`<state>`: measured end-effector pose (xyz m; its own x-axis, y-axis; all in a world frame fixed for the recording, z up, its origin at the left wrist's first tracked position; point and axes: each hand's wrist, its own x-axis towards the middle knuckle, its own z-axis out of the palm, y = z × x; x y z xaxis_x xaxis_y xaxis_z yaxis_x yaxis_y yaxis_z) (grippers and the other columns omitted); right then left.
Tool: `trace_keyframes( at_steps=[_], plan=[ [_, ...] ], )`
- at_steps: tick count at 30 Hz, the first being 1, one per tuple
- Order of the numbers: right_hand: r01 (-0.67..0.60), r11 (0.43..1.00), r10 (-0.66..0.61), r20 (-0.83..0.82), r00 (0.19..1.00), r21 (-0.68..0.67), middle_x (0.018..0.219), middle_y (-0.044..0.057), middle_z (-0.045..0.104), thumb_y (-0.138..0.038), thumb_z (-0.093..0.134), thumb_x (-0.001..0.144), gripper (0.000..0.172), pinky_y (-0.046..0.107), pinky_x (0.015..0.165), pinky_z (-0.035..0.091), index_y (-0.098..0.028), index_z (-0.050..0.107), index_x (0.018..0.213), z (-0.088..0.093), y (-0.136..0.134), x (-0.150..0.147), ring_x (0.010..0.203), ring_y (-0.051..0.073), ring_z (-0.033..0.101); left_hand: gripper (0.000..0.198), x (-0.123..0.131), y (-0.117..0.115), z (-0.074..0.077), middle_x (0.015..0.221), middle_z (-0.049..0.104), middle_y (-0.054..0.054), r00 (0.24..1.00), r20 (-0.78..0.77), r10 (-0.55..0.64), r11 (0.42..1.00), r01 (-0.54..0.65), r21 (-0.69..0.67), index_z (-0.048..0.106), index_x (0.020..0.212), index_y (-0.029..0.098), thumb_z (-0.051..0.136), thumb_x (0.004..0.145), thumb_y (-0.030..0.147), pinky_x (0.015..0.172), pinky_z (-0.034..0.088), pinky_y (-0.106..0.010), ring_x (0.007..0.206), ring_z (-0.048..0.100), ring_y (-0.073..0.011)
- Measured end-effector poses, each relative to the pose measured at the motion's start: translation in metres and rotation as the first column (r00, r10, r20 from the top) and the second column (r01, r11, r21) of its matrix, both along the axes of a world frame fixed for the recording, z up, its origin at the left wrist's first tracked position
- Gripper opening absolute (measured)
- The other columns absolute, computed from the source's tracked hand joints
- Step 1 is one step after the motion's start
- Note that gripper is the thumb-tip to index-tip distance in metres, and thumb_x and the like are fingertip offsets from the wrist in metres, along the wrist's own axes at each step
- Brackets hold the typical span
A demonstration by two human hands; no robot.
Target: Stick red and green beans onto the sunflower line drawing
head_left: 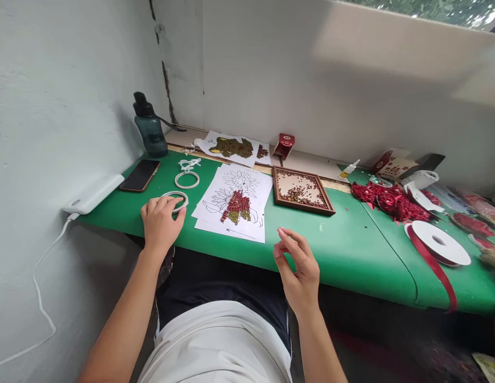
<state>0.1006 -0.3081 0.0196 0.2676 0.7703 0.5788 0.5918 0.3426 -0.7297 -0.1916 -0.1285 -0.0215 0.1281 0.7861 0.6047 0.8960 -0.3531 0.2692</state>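
My left hand [163, 222] rests at the table's front left, its fingers curled over the near edge of a white tape roll [186, 199]. Just behind lies a second white tape roll [187, 180]. Hovering by the front edge, my right hand [298, 266] has its thumb and fingertips drawn together; anything between them is too small to make out. Between the hands lies a sheet with a flower line drawing [255, 186], partly covered with red and green beans [237, 205]. Right of it sits a shallow wooden tray [303, 208] of loose reddish and green beans.
A phone [140, 175], a white power strip [95, 194] and a dark bottle [149, 127] stand left. Behind are a bean picture [233, 148] and a red box [285, 144]. Right are a glue bottle [349, 169], red ribbon pieces [399, 201], a ribbon spool [441, 242] and another person's hand [493, 259].
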Motion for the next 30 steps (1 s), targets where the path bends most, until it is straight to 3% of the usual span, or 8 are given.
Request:
trace_keyframes(
  at_steps=[3,6,9,12,16,19,25,30],
  plan=[
    [-0.016,1.0,0.017,0.042,0.999,-0.023,0.15,0.009,0.058,-0.016,0.061,0.1,0.055,0.039,0.082,0.063,-0.043,0.057,0.149,0.001,0.003,0.004,0.083,0.015,0.068,0.023,0.008,-0.008,0.007,0.119,0.072,-0.007,0.998,0.069,-0.012,0.999,0.009,0.039,0.071,0.12,0.021,0.062,0.1,0.027,0.105,0.04,-0.045,0.117,0.059,-0.0299],
    [-0.009,0.999,0.012,0.057,0.998,-0.052,0.158,0.009,0.052,-0.02,0.061,0.101,0.059,0.039,0.08,0.064,-0.043,0.05,0.154,0.005,0.007,0.011,0.08,0.015,0.069,0.022,0.032,-0.019,0.017,0.12,0.072,-0.007,0.979,0.098,-0.179,0.984,0.179,0.012,0.071,0.118,0.021,0.059,0.101,0.026,0.103,0.044,-0.043,0.116,0.061,-0.0276],
    [0.011,0.997,-0.011,-0.001,1.0,-0.072,0.151,0.01,0.06,-0.026,0.062,0.101,0.054,0.037,0.072,0.064,-0.039,0.052,0.153,0.007,0.016,0.014,0.071,0.014,0.069,0.026,0.064,-0.028,0.023,0.134,0.069,-0.006,0.9,0.031,-0.434,0.891,0.434,-0.137,0.069,0.126,0.023,0.057,0.103,0.027,0.108,0.045,-0.042,0.126,0.059,-0.0259],
    [-0.014,0.999,0.009,-0.152,0.988,-0.032,0.128,0.01,0.075,-0.036,0.066,0.1,0.039,0.034,0.059,0.061,-0.03,0.061,0.138,0.003,0.038,0.018,0.059,0.013,0.066,0.045,0.094,-0.031,0.022,0.158,0.052,-0.005,0.799,-0.055,-0.599,0.778,0.563,-0.278,0.056,0.147,0.026,0.058,0.104,0.038,0.118,0.041,-0.046,0.147,0.045,-0.0283],
    [-0.072,0.996,0.049,-0.35,0.936,-0.053,0.088,0.004,0.08,-0.05,0.069,0.095,0.031,0.026,0.04,0.042,-0.025,0.061,0.111,-0.005,0.085,0.031,0.04,0.008,0.046,0.057,0.117,-0.031,0.015,0.167,0.04,-0.006,0.765,-0.131,-0.63,0.748,0.552,-0.369,0.046,0.156,0.026,0.05,0.106,0.052,0.121,0.038,-0.052,0.155,0.034,-0.0308],
    [-0.12,0.988,0.068,-0.421,0.904,-0.1,0.082,0.002,0.076,-0.057,0.07,0.092,0.037,0.025,0.039,0.035,-0.026,0.057,0.107,-0.009,0.119,0.041,0.038,0.007,0.042,0.054,0.124,-0.034,0.013,0.166,0.042,-0.006,0.77,-0.169,-0.615,0.764,0.528,-0.372,0.049,0.154,0.026,0.046,0.108,0.053,0.121,0.037,-0.053,0.155,0.035,-0.0309],
    [-0.151,0.978,0.075,-0.432,0.899,-0.144,0.09,0.005,0.076,-0.06,0.069,0.09,0.038,0.028,0.044,0.034,-0.026,0.058,0.105,-0.022,0.141,0.037,0.043,0.009,0.041,0.056,0.13,-0.042,0.016,0.164,0.045,-0.01,0.785,-0.197,-0.587,0.785,0.494,-0.373,0.052,0.152,0.023,0.05,0.106,0.055,0.119,0.039,-0.056,0.153,0.036,-0.0336],
    [-0.075,0.994,0.055,-0.234,0.971,-0.076,0.138,0.012,0.065,-0.049,0.064,0.095,0.025,0.032,0.052,0.04,-0.025,0.07,0.098,-0.025,0.134,0.034,0.053,0.008,0.04,0.045,0.132,-0.034,0.021,0.156,0.053,-0.008,0.771,-0.166,-0.615,0.767,0.535,-0.354,0.057,0.144,0.026,0.053,0.105,0.049,0.113,0.043,-0.053,0.145,0.043,-0.032]
  ],
)
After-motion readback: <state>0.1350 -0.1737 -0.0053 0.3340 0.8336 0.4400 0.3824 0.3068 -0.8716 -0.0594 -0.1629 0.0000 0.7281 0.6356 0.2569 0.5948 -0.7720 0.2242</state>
